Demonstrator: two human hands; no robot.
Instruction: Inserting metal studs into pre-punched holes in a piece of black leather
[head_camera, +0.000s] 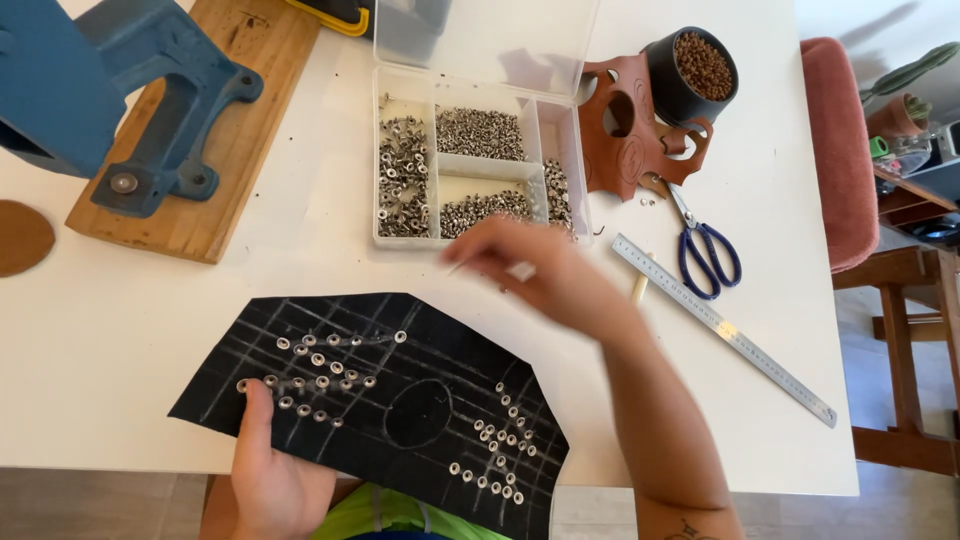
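Note:
A black piece of material (420, 360) with chalk grid lines and a round hole lies at the table's near edge. Several metal eyelets (318, 372) sit in it in two clusters. My left hand (265, 470) presses its near left part, thumb beside the left cluster. My right hand (540, 270) hovers, blurred, between the black piece and a clear compartment box (470, 165) full of metal eyelets. Its fingers look pinched together near the box's front edge; whether they hold something small I cannot tell.
A blue press (110, 90) stands on a wooden board (215, 140) at the back left. Brown leather pieces (620, 130), a black cup of brown beads (690, 70), blue-handled scissors (705, 250) and a steel ruler (720, 325) lie right of the box. A pink chair (840, 150) stands beyond the right edge.

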